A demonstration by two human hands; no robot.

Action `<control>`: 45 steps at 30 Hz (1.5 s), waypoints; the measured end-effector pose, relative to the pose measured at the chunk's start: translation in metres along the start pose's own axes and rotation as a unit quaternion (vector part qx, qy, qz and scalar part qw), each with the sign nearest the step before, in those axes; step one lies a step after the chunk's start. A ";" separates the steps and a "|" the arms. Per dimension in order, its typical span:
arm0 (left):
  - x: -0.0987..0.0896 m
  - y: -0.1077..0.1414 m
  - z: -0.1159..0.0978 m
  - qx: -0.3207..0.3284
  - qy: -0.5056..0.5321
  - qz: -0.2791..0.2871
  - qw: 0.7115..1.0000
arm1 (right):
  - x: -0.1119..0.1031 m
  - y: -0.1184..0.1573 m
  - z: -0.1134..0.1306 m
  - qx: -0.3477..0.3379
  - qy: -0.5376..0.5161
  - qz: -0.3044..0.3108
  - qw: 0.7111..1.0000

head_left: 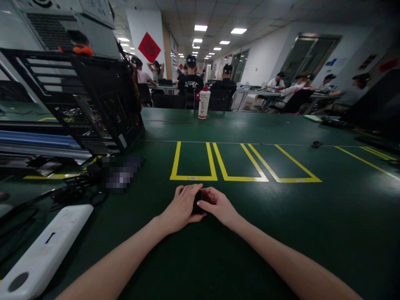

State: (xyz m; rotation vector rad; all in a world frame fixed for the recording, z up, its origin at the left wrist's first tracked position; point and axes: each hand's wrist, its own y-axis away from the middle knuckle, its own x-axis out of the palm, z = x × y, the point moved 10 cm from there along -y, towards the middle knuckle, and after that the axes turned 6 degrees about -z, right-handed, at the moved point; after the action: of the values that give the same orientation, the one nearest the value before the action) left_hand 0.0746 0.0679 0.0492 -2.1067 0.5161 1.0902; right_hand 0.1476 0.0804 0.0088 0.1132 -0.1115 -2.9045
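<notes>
Both hands meet around a small black object (197, 201) low over the green table (218, 250), just in front of the yellow tape outlines. My left hand (185, 207) curls round its left side, with the thumb below it. From the right, my right hand (218, 205) holds it between thumb and fingers. Most of the object is hidden by the fingers, so its kind cannot be made out.
An open black computer case (100, 100) stands at the left, near black cables (78, 179) and a long white device (46, 254). A white bottle with a red lid (203, 103) stands at the far edge. People sit beyond.
</notes>
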 end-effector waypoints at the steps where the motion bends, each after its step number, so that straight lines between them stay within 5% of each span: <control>1: 0.000 0.000 0.000 0.000 0.008 0.004 1.000 | -0.001 0.000 0.000 -0.001 0.003 -0.003 1.000; 11: -0.011 -0.003 0.006 -0.046 0.094 -0.001 0.994 | -0.009 -0.005 -0.009 0.017 -0.017 -0.036 0.999; 19: -0.005 -0.001 0.024 -0.043 -0.083 0.056 0.994 | -0.014 -0.005 -0.014 0.041 -0.029 -0.048 0.998; 25: 0.003 0.000 0.025 -0.046 -0.162 0.045 0.985 | -0.013 -0.004 -0.011 0.034 -0.020 -0.047 0.998; 45: -0.004 0.002 0.025 -0.111 -0.043 -0.018 0.993 | -0.005 0.010 0.020 -0.104 0.090 -0.062 0.988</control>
State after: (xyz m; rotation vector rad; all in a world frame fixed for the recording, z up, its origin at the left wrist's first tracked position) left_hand 0.0575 0.0849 0.0422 -2.2377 0.3261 1.2598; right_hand 0.1526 0.0732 0.0302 0.3566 0.2383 -2.9900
